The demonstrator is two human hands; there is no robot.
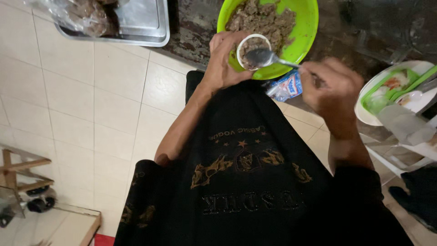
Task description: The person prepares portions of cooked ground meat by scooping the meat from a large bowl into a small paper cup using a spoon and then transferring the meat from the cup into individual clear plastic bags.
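Note:
My left hand (221, 61) grips a small white cup (252, 51) partly filled with brown minced mixture, held over the near rim of a green bowl (305, 27). In my right hand (328, 84) is a metal spoon (265, 58), its bowl resting at the cup's mouth with some mixture on it. The green bowl sits on a dark counter and holds a mound of the same brown mixture (264, 20). My black shirt with gold print fills the lower middle of the view.
A steel tray (143, 27) with bagged dark food sits at the upper left on the counter's edge. A small blue and white packet (287, 86) lies below the bowl. A white plate (368, 109) with a green tray stands right. Cream floor tiles lie left.

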